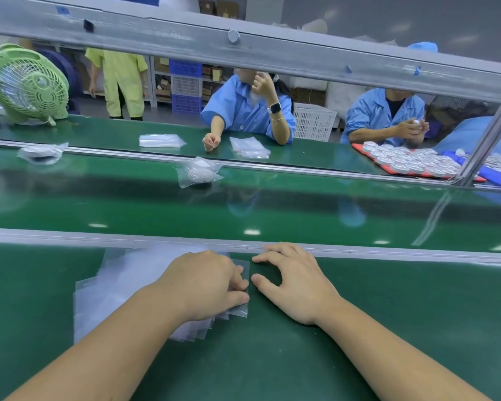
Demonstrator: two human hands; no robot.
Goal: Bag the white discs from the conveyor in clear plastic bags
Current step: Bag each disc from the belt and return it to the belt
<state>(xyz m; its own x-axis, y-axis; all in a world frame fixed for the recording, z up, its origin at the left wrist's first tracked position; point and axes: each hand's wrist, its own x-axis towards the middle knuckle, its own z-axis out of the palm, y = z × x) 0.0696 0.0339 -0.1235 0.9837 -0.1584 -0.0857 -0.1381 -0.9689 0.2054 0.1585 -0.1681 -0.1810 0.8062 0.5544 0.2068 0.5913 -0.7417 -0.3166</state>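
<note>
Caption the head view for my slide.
Left hand on fanned clear bags, right hand beside them; bagged disc on conveyor beyond.

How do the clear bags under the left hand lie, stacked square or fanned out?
Fanned out: the bags show staggered corners beside the left hand holding them.

Left grip (pixel 203 282) lies on a fanned stack of clear bags (pixel 113 285) on the green worktop (pixel 272 357), fingers and thumb curled at its right edge. Right grip (pixel 295 282) rests just beside the stack, fingers spread. One bagged disc (pixel 200 172) lies on the conveyor (pixel 301 204) beyond.
</note>
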